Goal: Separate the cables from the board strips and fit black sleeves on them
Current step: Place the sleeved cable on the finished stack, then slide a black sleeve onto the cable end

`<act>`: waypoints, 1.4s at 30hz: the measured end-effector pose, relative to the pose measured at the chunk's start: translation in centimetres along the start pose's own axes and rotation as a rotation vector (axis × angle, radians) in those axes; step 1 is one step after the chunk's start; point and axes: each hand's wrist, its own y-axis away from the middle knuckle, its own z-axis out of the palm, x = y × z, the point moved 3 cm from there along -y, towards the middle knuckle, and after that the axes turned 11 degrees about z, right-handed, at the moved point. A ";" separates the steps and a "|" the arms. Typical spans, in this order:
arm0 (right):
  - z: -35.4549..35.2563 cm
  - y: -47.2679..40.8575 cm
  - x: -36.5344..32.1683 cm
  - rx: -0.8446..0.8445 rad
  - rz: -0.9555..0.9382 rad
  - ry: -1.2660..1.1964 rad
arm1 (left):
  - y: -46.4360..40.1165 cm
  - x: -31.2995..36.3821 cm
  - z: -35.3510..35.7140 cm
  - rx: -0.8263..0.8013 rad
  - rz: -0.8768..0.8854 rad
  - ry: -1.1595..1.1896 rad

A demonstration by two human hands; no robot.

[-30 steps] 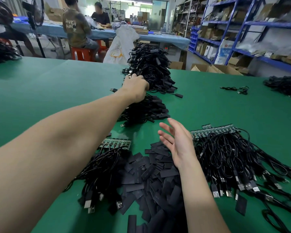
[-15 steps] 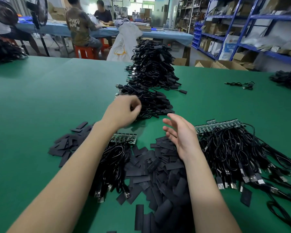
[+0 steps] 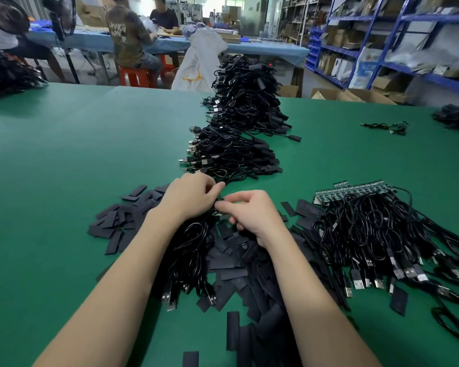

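Observation:
My left hand [image 3: 190, 198] and my right hand [image 3: 252, 215] meet at the top of a bundle of black USB cables [image 3: 190, 256]. Their fingers pinch the small green board strip [image 3: 219, 202] that the cables hang from; the hands hide most of it. Flat black sleeves [image 3: 249, 274] lie heaped under and around my forearms, and more sleeves [image 3: 117, 223] are scattered to the left. A second bundle of cables [image 3: 382, 234] lies to the right, still joined to green board strips [image 3: 353, 193].
Two heaps of sleeved cables run away from me, one near [image 3: 231, 154] and one far [image 3: 247, 102]. A few loose cables [image 3: 387, 127] lie at the far right on the green table [image 3: 64, 168]. People sit at a blue table [image 3: 249, 49] behind; shelving stands at the right.
My left hand has drawn back from the far cable heap to the board strip close in front. My right hand, open before, has closed on the same strip.

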 end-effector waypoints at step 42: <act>-8.6 -0.1 0.3 0.190 -0.068 0.378 | 1.0 3.5 -0.9 -0.251 -0.028 0.809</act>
